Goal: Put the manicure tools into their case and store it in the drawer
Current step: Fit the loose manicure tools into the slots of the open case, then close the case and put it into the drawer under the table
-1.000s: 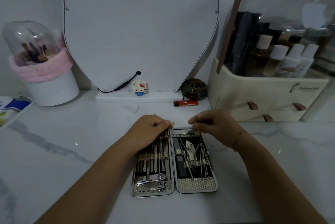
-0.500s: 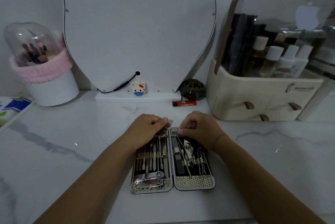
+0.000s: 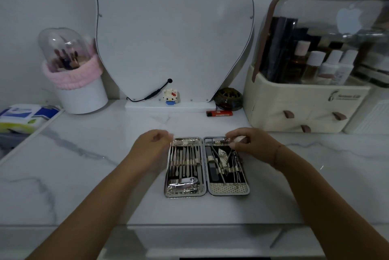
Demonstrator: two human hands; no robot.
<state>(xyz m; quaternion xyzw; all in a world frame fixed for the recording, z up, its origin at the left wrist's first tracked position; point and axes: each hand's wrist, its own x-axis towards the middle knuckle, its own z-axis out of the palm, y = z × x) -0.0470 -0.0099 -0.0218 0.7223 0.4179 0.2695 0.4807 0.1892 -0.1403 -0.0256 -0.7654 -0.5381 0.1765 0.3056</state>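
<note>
Case (image 3: 207,191) open flat on marble counter (image 3: 84,175) — two halves, both lined with metal tools (image 3: 185,159). Left hand (image 3: 150,147) curled loosely at the far-left corner, holding nothing; right hand (image 3: 250,144) at far-right corner, fingers pinched together — on what, cannot tell.

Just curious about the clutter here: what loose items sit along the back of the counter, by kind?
Toy figure: 1
Lighter: 1
Round dark jar: 1
Brush holder: 1
Cosmetics organiser: 1
Total: 5
</note>
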